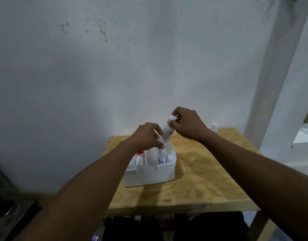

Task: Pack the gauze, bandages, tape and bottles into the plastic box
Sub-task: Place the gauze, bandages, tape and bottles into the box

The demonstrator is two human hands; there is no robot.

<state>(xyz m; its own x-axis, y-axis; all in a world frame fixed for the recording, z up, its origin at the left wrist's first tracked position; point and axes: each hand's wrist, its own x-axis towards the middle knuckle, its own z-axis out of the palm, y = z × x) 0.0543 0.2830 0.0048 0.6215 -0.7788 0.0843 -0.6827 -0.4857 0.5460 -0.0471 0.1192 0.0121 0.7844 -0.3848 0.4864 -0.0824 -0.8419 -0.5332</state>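
While the right hand (188, 126) pinches the tilted bottle (167, 132) by its neck above the box (149, 177) and the left hand (146, 136) grips a small container (161, 155) inside, uprighting the bottle should ease entry.

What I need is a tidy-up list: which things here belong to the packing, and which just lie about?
Packing: plastic box; white bottle held by right hand; blue-labelled container gripped by left hand; red-capped bottle in the box.
Lying about: small white container at the table's far edge.
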